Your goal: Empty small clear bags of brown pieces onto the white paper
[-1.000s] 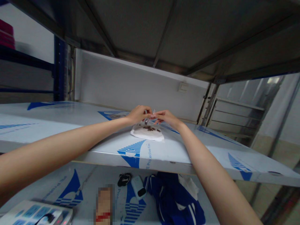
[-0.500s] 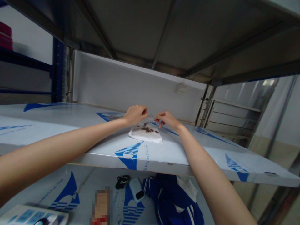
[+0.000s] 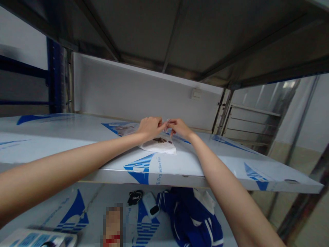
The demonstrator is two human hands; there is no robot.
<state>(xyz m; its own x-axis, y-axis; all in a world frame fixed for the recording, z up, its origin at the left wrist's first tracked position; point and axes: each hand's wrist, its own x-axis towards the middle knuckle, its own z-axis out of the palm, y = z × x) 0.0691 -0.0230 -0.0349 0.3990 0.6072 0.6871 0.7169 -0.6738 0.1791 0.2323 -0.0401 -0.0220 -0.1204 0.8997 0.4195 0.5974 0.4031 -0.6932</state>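
left grip (image 3: 151, 127), right grip (image 3: 180, 128) pinching clear plastic (image 3: 168, 121) near brown pieces (image 3: 160, 140)

The pieces (image 3: 160, 140) lie on the sheet (image 3: 159, 148) on the middle shelf (image 3: 185, 164); below, the clothes (image 3: 183, 218) lie right of the device (image 3: 150, 204)

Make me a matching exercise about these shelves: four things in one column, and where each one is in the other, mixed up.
Things
1. Brown pieces
2. Blue clothing with white stripes
3. Pale switch plate
4. Left hand and right hand

Places
A. On the back wall
B. Close together at some clear plastic
C. On the lower shelf
D. On a white sheet, on the upper shelf

Right pairs: 1-D, 2-C, 3-A, 4-B.
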